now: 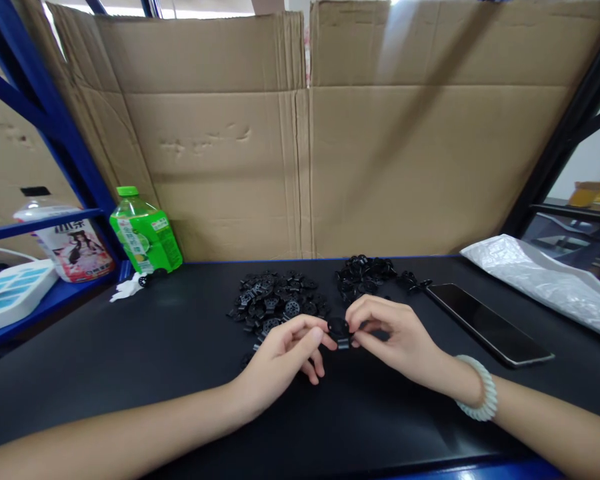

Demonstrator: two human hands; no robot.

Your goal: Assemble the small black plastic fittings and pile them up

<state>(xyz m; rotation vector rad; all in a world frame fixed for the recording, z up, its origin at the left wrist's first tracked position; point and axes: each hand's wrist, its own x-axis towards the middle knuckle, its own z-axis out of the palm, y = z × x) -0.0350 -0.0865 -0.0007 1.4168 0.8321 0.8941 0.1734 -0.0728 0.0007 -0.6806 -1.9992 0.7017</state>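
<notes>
A small round black part (339,328) is held between my two hands above the dark table. My left hand (285,353) pinches its left side with thumb and forefinger, the other fingers curled loosely below. On its right edge, the fingertips of my right hand (393,333) are closed. A wide pile of small black plastic parts (275,300) lies just behind my left hand. Behind my right hand is a second pile of black pieces (363,273), with a few more pieces (413,281) to its right.
A phone (487,323) and a plastic-wrapped package (545,273) lie at the right. At the left stand a green bottle (147,237) and a labelled bottle (75,243), near crumpled white tissue (129,287). Cardboard (220,160) walls the back of the table (130,353).
</notes>
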